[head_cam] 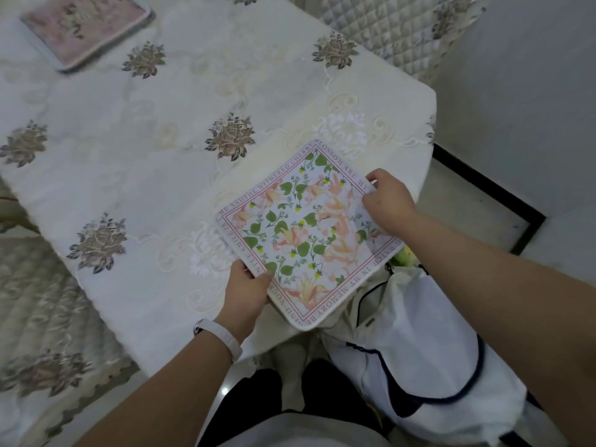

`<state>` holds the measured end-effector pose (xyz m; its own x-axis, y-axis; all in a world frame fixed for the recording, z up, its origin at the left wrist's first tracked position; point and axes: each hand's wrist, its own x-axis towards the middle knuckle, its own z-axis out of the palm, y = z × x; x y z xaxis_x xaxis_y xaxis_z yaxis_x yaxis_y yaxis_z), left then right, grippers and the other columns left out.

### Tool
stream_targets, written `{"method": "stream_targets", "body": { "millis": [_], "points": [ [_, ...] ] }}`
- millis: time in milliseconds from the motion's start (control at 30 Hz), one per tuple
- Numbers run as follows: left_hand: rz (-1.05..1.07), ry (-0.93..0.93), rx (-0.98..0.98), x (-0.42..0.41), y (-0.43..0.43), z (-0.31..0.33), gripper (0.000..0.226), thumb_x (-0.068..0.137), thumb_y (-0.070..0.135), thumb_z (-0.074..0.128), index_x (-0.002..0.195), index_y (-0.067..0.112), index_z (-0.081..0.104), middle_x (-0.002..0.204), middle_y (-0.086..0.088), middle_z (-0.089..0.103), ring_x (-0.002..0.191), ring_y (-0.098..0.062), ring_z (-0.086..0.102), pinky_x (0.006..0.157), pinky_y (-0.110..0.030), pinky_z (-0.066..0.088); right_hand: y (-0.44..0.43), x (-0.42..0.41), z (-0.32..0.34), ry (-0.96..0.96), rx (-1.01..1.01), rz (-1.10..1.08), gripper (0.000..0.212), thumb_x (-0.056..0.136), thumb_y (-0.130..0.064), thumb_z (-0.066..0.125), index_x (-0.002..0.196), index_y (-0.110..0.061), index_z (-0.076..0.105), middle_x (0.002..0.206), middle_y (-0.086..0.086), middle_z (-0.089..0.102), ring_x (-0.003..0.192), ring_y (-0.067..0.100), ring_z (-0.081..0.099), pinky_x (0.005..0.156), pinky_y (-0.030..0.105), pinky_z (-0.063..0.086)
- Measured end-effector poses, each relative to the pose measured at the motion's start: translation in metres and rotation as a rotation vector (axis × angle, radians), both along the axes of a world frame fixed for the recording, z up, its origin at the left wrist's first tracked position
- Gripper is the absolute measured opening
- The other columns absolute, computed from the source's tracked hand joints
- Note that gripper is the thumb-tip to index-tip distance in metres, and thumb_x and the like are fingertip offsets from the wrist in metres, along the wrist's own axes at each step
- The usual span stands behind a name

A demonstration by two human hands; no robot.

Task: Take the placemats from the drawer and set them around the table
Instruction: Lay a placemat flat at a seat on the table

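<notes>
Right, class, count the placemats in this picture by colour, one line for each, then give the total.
Pink placemat: 1
Green and orange flowered placemat: 1
Total: 2

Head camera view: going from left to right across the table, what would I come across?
Pink placemat → left hand gripping the near edge of the next mat → floral placemat → right hand pinching its far edge.
</notes>
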<state>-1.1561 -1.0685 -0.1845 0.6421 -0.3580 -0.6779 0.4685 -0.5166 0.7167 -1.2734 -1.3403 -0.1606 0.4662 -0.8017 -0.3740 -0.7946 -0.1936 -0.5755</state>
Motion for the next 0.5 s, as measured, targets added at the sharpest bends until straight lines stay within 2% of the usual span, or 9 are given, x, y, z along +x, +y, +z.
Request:
{"method": "stream_targets", "body": {
  "millis": [100, 167, 267, 367, 433, 500],
  "points": [
    [-0.030, -0.069, 0.060, -0.001, -0.002, 0.005, 0.023, 0.093, 0.009, 0.061, 0.108, 0.020, 0.047, 0.107, -0.004, 0.067, 0.093, -0.027, 0.069, 0.069, -0.045, 0.061, 0.001, -0.001, -0.002, 0.010, -0.003, -0.002, 0.036, 0.091, -0.010, 0.048, 0.127, -0.018, 0.050, 0.096, -0.001, 0.058, 0.079, 0.022, 0.056, 0.063, 0.032, 0.043],
    [-0.029, -0.117, 0.102, 0.001, -0.002, 0.008, 0.028, 0.091, 0.014, 0.065, 0.109, 0.021, 0.045, 0.104, -0.003, 0.067, 0.092, -0.025, 0.069, 0.069, -0.043, 0.061, 0.002, -0.003, -0.003, 0.024, -0.006, 0.008, 0.041, 0.091, -0.011, 0.050, 0.132, -0.015, 0.047, 0.104, 0.004, 0.059, 0.086, 0.024, 0.058, 0.066, 0.032, 0.044],
    [-0.003, -0.230, 0.202, 0.004, 0.002, 0.015, 0.046, 0.089, 0.020, 0.067, 0.124, 0.021, 0.038, 0.104, -0.002, 0.061, 0.089, -0.019, 0.065, 0.070, -0.038, 0.055, 0.009, -0.007, -0.010, 0.089, -0.124, 0.114, 0.050, 0.089, -0.016, 0.054, 0.138, -0.011, 0.045, 0.130, 0.012, 0.051, 0.113, 0.031, 0.052, 0.089, 0.040, 0.046],
    [-0.101, -0.486, 0.254, 0.007, 0.012, 0.017, 0.055, 0.088, 0.027, 0.065, 0.135, 0.017, 0.039, 0.122, -0.001, 0.049, 0.105, -0.017, 0.055, 0.089, -0.043, 0.051, 0.025, -0.011, -0.016, 0.109, -0.284, 0.285, 0.052, 0.088, -0.019, 0.057, 0.138, -0.008, 0.048, 0.140, 0.014, 0.046, 0.122, 0.034, 0.047, 0.099, 0.045, 0.040],
    [-0.309, -0.691, 0.235, 0.006, 0.014, 0.016, 0.051, 0.088, 0.024, 0.063, 0.134, 0.012, 0.045, 0.131, -0.004, 0.048, 0.119, -0.020, 0.047, 0.103, -0.040, 0.042, 0.038, -0.010, -0.020, 0.080, -0.333, 0.441, 0.051, 0.090, -0.023, 0.058, 0.138, -0.008, 0.049, 0.146, 0.016, 0.044, 0.130, 0.035, 0.044, 0.106, 0.046, 0.036],
    [-0.549, -0.814, 0.216, 0.003, 0.009, 0.012, 0.051, 0.088, 0.023, 0.062, 0.136, 0.009, 0.048, 0.142, -0.009, 0.047, 0.132, -0.025, 0.040, 0.112, -0.037, 0.029, 0.053, -0.005, -0.023, 0.114, -0.338, 0.635, 0.054, 0.094, -0.034, 0.052, 0.143, -0.015, 0.044, 0.155, 0.013, 0.036, 0.141, 0.032, 0.034, 0.116, 0.047, 0.027]
  ]
}}
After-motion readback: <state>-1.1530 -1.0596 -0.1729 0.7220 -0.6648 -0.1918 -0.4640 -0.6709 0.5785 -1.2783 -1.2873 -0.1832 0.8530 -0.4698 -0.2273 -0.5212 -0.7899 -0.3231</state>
